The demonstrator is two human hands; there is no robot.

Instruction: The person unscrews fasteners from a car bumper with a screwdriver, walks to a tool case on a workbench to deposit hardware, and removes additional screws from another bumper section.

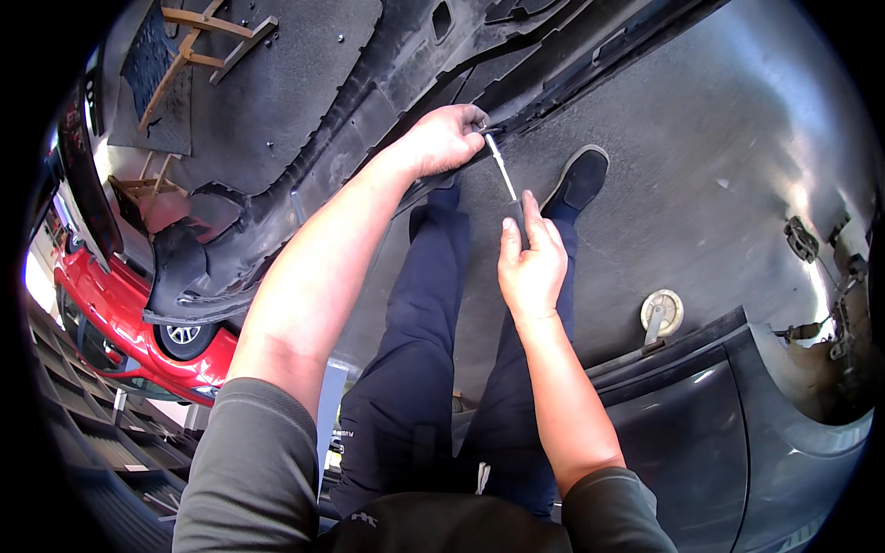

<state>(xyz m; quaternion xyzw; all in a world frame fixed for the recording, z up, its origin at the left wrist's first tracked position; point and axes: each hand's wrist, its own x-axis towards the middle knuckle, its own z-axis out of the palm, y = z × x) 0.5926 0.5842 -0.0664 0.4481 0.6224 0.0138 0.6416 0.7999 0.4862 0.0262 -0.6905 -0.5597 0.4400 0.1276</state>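
A large black plastic car bumper cover [359, 120] stretches diagonally across the upper view with its ribbed side toward me. At its near edge my left hand [445, 140] is closed, thumb and fingers pinched around a small part I cannot make out. My right hand [535, 267] grips the dark handle of a screwdriver [501, 166], thumb and fingers along the handle. The bright metal shaft slants up and left from it, and its tip meets the bumper edge beside my left fingertips. How the tip engages there is hidden.
Wooden trestles [189, 46] stand at the upper left, with small fasteners [341, 39] scattered nearby. A red car [138, 318] is at the far left. A dark grey car body [673, 433] lies at the lower right, beside a pale wheel [662, 315]. My shoe [583, 175] rests on the grey floor.
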